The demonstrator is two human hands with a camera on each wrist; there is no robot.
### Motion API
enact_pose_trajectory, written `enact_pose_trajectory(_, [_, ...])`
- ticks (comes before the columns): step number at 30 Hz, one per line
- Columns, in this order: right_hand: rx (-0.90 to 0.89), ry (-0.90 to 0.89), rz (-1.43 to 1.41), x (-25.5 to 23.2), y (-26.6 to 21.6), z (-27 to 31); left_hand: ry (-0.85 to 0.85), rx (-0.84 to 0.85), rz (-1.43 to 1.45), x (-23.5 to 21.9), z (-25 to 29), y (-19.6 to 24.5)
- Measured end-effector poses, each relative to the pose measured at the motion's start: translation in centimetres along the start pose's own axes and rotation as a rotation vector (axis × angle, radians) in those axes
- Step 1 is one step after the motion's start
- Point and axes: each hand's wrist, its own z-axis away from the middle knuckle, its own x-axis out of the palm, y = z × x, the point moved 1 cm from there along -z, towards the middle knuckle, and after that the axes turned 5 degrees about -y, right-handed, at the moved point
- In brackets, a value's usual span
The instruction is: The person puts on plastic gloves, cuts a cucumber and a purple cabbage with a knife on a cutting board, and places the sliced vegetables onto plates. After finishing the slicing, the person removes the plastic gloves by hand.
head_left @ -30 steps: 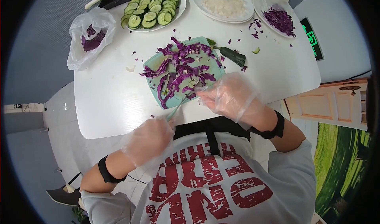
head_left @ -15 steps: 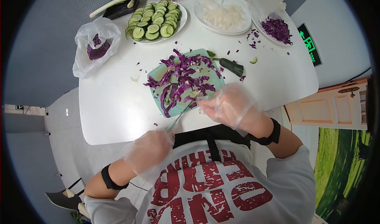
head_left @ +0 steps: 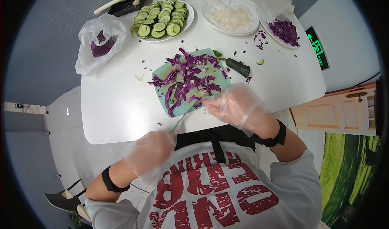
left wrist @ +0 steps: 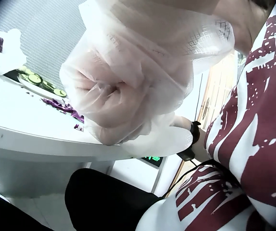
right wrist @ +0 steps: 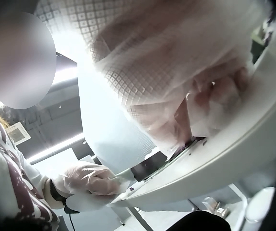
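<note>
In the head view a mint-green cutting board (head_left: 160,73) lies on the white table, strewn with cut purple cabbage (head_left: 188,81). My left hand (head_left: 152,150), in a clear plastic glove, grips a knife (head_left: 176,125) by its pale green handle just past the table's near edge. The blade slants up and right onto the board. At the board's near right corner my gloved right hand (head_left: 235,105) has curled fingers, tips pinched at the cabbage close to the blade. Purple shows by those fingertips (right wrist: 183,127) in the right wrist view; the glove hides most of the piece.
A cucumber end (head_left: 238,68) lies right of the board. Behind stand a plate of cucumber slices (head_left: 160,20), a plate of white pieces (head_left: 231,16) and shredded cabbage (head_left: 285,31) on a plate. A plastic bag (head_left: 87,63) with purple cabbage sits at left; scallions (head_left: 121,0) lie at the back.
The head view has shifted slightly, showing more of the table's back, with the scallion greens and a dish of nuts. Both hands and the knife stay almost where they were.
</note>
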Motion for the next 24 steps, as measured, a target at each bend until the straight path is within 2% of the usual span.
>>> enact_pose_trajectory(2, [0.03,-0.063,0.065,-0.3,-0.2,-0.1,-0.071,0.003,0.022,-0.1,1.0,-0.2])
enact_pose_trajectory(4, [0.039,-0.051,0.019,0.1,0.1,-0.1,-0.144,-0.04,0.078,-0.3,1.8,-0.2])
enact_pose_trajectory(8, [0.093,0.034,-0.083,0.3,-0.1,-0.1,-0.139,0.018,-0.018,-0.7,1.9,-0.2])
enact_pose_trajectory(10, [0.069,0.001,-0.091,-0.1,-0.1,0.0,-0.212,-0.092,0.229,-0.8,1.2,0.0])
enact_pose_trajectory(11, [0.042,-0.027,-0.103,-0.2,-0.1,-0.1,-0.213,-0.098,0.234,-0.7,0.7,0.0])
enact_pose_trajectory(13, [0.065,-0.05,-0.106,0.2,0.3,-0.1,0.073,0.016,0.129,-0.4,-0.4,0.2])
enact_pose_trajectory(15, [0.093,-0.075,-0.108,0.5,0.5,0.0,0.07,-0.02,0.118,-0.6,-1.3,0.4])
enact_pose_trajectory(17, [0.014,0.045,-0.081,0.6,0.4,0.0,0.063,-0.059,0.108,-0.7,-1.3,0.5])
enact_pose_trajectory(19, [0.022,0.044,-0.086,0.6,0.5,-0.1,-0.057,-0.156,0.099,-0.4,-1.3,0.2])
enact_pose_trajectory(20, [0.03,0.045,-0.096,0.7,0.5,0.0,-0.064,-0.155,0.106,-0.4,-0.9,0.1])
enact_pose_trajectory(22, [0.014,0.044,-0.096,0.4,0.6,-0.3,-0.098,-0.043,0.241,-0.5,-0.1,-0.8])
enact_pose_trajectory(24, [0.007,0.034,-0.101,0.1,0.5,-0.3,-0.122,-0.089,0.271,-1.0,0.8,-0.8])
